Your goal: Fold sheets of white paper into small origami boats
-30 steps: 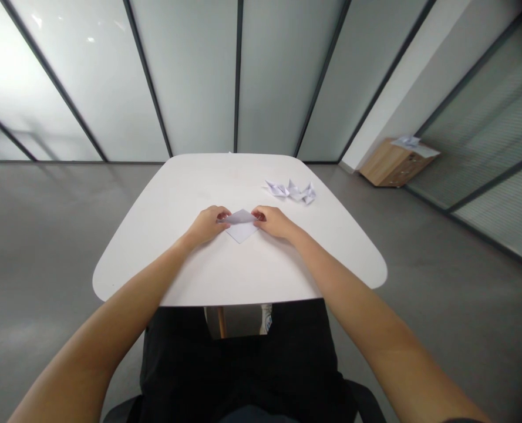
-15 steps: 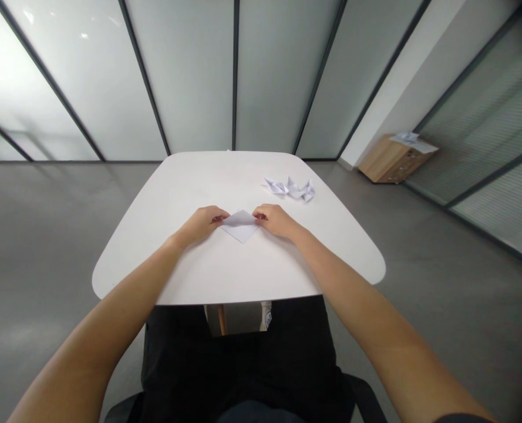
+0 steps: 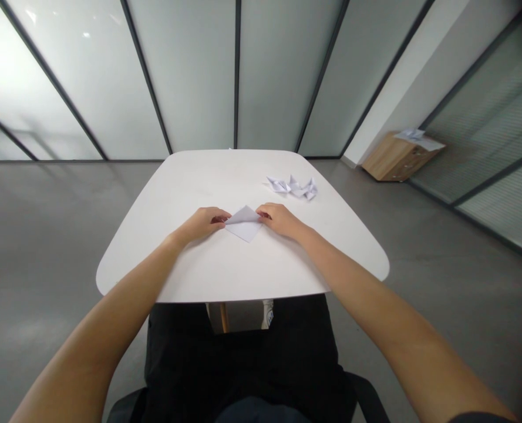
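Between my two hands a white sheet of paper (image 3: pixel 246 230) lies on the table as a diamond, a crease running across its middle and its far half tilted up. My left hand (image 3: pixel 206 223) pinches the left corner, thumb and fingers closed. At the right corner, my right hand (image 3: pixel 278 219) grips the paper in the same way, with the fingertips partly hidden. Beyond my right hand sit several folded white paper figures (image 3: pixel 292 187) in a cluster, apart from it.
The white table (image 3: pixel 190 276) has rounded corners and its near edge is above my lap. A wooden cabinet (image 3: pixel 395 157) with papers (image 3: pixel 414 136) on top stands on the floor at the right. Frosted glass panels (image 3: pixel 269 76) line the far side.
The far half of the paper tilts up a little more, and the crease shows more clearly. Both hands keep hold of the corners. The whole view has shifted slightly.
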`<act>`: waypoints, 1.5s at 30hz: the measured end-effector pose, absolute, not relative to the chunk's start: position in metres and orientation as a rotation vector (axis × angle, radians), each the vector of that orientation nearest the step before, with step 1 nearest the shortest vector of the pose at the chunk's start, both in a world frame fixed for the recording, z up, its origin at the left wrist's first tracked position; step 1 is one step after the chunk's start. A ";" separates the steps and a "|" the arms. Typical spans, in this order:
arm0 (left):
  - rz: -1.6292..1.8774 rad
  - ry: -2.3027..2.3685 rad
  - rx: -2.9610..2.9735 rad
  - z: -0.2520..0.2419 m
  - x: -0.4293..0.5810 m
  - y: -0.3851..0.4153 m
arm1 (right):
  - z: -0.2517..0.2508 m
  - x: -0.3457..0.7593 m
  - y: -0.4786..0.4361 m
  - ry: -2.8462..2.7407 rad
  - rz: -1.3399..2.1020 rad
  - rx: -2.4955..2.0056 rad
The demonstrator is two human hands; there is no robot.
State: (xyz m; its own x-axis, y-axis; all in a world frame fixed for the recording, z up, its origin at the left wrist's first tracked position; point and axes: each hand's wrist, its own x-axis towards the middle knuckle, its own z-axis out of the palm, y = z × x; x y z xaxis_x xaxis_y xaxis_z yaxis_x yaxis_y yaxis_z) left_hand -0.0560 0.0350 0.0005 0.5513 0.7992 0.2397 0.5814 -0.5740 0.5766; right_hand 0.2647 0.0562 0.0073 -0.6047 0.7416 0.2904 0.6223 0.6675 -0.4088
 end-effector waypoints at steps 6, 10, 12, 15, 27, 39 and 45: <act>0.671 1.155 2.358 -0.001 -0.060 0.038 | 0.011 0.270 0.054 -2.413 0.501 -1.100; 0.662 1.141 2.400 -0.001 -0.059 0.038 | 0.012 0.271 0.052 -2.461 0.488 -1.070; 0.670 1.141 2.419 -0.001 -0.058 0.037 | 0.012 0.272 0.051 -2.483 0.506 -1.036; 0.683 1.143 2.429 0.001 -0.056 0.034 | 0.013 0.276 0.047 -2.480 0.565 -1.008; 0.695 1.146 2.479 -0.002 -0.056 0.030 | 0.010 0.282 0.033 -2.430 0.606 -1.009; 0.709 1.034 2.581 -0.002 -0.069 0.022 | -0.006 0.283 0.034 -2.488 0.194 -0.834; 0.690 0.940 2.729 0.002 -0.066 0.014 | -0.008 0.287 0.038 -2.564 0.096 -0.729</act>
State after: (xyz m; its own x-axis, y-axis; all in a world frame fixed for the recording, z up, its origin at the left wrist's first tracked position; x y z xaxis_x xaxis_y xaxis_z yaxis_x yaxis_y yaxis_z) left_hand -0.0659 0.0142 0.0024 0.6935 0.6183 0.3699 0.5380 -0.7859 0.3049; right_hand 0.2875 0.0376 -0.0083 -0.7482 0.5129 0.4208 0.4800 0.8564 -0.1903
